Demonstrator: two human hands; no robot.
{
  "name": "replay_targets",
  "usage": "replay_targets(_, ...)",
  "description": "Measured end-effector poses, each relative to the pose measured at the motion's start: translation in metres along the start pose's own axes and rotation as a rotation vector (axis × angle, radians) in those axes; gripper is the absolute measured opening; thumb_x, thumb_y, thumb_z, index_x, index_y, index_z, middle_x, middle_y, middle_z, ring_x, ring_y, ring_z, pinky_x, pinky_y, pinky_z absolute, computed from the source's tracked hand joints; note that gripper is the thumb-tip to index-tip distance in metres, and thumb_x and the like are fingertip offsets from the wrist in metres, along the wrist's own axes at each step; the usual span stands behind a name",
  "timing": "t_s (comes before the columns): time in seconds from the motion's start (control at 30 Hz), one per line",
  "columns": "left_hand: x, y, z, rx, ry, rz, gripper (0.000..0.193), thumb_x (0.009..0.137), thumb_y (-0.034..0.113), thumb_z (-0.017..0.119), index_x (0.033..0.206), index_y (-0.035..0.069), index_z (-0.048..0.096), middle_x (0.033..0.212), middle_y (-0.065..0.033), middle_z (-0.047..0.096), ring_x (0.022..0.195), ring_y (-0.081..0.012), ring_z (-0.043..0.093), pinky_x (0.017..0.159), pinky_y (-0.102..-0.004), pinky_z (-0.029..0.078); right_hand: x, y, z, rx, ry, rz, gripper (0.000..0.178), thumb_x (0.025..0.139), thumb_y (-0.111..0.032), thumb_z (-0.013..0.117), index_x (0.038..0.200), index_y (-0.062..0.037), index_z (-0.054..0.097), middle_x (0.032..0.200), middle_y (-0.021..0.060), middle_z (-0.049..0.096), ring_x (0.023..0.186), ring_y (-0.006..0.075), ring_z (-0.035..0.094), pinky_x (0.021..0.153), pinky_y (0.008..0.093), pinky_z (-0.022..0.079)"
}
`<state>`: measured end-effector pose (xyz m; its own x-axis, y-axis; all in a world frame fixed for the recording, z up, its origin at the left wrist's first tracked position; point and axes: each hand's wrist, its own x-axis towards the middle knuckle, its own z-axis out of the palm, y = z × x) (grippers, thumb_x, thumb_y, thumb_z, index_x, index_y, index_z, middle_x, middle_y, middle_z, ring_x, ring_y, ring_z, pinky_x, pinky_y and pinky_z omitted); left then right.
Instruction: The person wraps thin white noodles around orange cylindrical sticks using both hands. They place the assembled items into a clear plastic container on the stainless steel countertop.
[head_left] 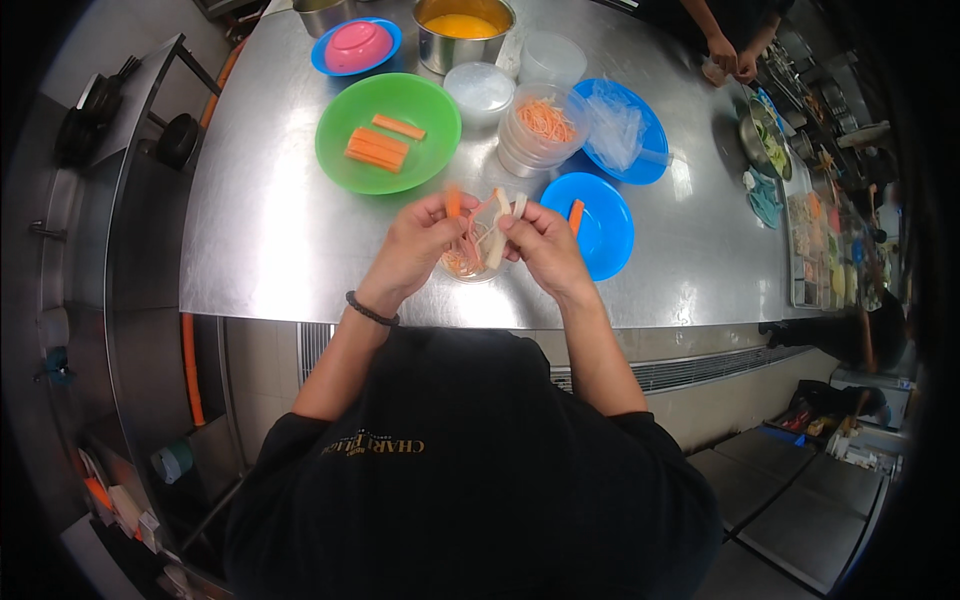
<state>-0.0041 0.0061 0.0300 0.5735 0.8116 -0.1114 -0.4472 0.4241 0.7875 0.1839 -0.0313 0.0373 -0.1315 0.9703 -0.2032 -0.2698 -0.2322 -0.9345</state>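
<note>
Both my hands meet near the table's front edge, pulling apart a crab stick (497,230). My left hand (415,245) pinches an orange-red strand part, blurred at its tip. Between the thumb and fingers of my right hand (550,250) are white pieces of the same stick. Thin shreds (463,264) lie just below in a clear shallow container, partly hidden by my hands. Whole crab sticks (377,150) rest on a green plate (436,155) beyond my left hand. One orange stick (577,216) sits in the blue plate (612,240) beside my right hand.
Beyond my hands stands a clear tub (512,150) with orange shreds. Around it are lidded tubs (478,88), a blue plate (652,120) with plastic bags, and a metal pot (440,52) of yellow liquid. At the far right, another person's hands (735,62) work.
</note>
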Motion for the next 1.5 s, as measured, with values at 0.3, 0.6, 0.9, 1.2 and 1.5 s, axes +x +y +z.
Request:
replay_targets(0.3, -0.001, -0.002, -0.009, -0.616, 0.098, -0.022, 0.027, 0.086, 0.019, 0.050, 0.107, 0.002, 0.052, 0.076, -0.0042, 0.051, 0.065, -0.0158, 0.050, 0.070, -0.0326, 0.044, -0.012, -0.025, -0.009, 0.076, 0.088, -0.055, 0.017, 0.092, -0.013, 0.052, 0.103, -0.0012, 0.057, 0.081, 0.0056, 0.062, 0.060, 0.0094, 0.047, 0.055, 0.0219, 0.038)
replay_targets(0.6, -0.002, -0.021, -0.005, -0.546, 0.060, -0.122, 0.026, 0.089, 0.018, 0.051, 0.109, 0.001, 0.055, 0.065, -0.0004, 0.049, 0.043, -0.0084, 0.033, 0.049, -0.0249, 0.034, -0.012, -0.012, -0.006, 0.051, -0.095, 0.016, 0.028, 0.091, -0.006, 0.045, 0.116, 0.0023, 0.052, 0.092, 0.0054, 0.061, 0.075, 0.0086, 0.051, 0.064, 0.0232, 0.039)
replay_targets(0.9, -0.003, -0.024, 0.017, 0.393, 0.283, 0.013, 0.019, 0.087, 0.013, 0.061, 0.097, -0.003, 0.063, 0.070, -0.0001, 0.057, 0.054, -0.0041, 0.046, 0.047, -0.0198, 0.036, -0.007, -0.004, 0.010, -0.374, 0.178, -0.017, 0.017, 0.086, -0.009, 0.060, 0.097, 0.0042, 0.062, 0.075, 0.0051, 0.063, 0.061, 0.0080, 0.055, 0.055, 0.0208, 0.044)
replay_targets(1.2, -0.006, -0.017, 0.017, 0.489, 0.201, 0.012, 0.026, 0.088, 0.016, 0.060, 0.105, -0.004, 0.063, 0.079, -0.0007, 0.062, 0.068, -0.0044, 0.051, 0.059, -0.0207, 0.043, -0.004, 0.003, 0.008, -0.263, 0.187, -0.042, 0.019, 0.084, -0.009, 0.066, 0.095, 0.0062, 0.063, 0.078, 0.0070, 0.065, 0.063, 0.0074, 0.056, 0.055, 0.0204, 0.045)
replay_targets(1.5, -0.004, -0.018, 0.021, 0.614, 0.260, 0.113, 0.027, 0.087, 0.011, 0.061, 0.109, -0.004, 0.062, 0.081, -0.0040, 0.063, 0.071, -0.0053, 0.054, 0.063, -0.0208, 0.045, -0.002, 0.010, 0.008, -0.274, 0.201, -0.096, 0.024, 0.084, -0.008, 0.065, 0.102, 0.0064, 0.060, 0.081, 0.0064, 0.064, 0.066, 0.0073, 0.057, 0.057, 0.0198, 0.045)
